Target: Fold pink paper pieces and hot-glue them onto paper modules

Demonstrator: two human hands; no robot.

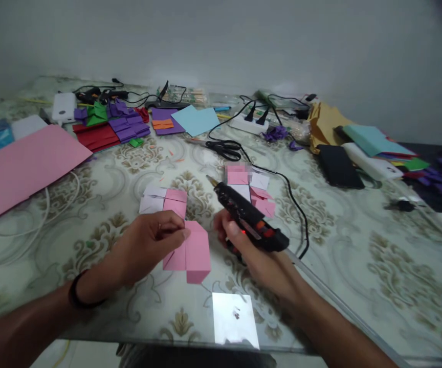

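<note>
Near the middle of the table my left hand (154,237) pinches the pink folded paper (198,250) at its upper left edge, with thumb and forefinger together. Other pink and white folded pieces (175,198) lie beside and partly under that hand. To the right, my right hand (244,245) is wrapped round a black glue gun (249,217), whose nozzle points up and left. A red light shows on the gun. Just behind the gun lies a second group of pink and white folded papers (238,175), partly hidden by it.
Black scissors (224,149) lie behind the papers, near a white power strip (248,122) and a black cord. Large pink sheets (29,166) cover the left side. Coloured folded papers (129,125) line the back. A black phone (339,166) rests at the right.
</note>
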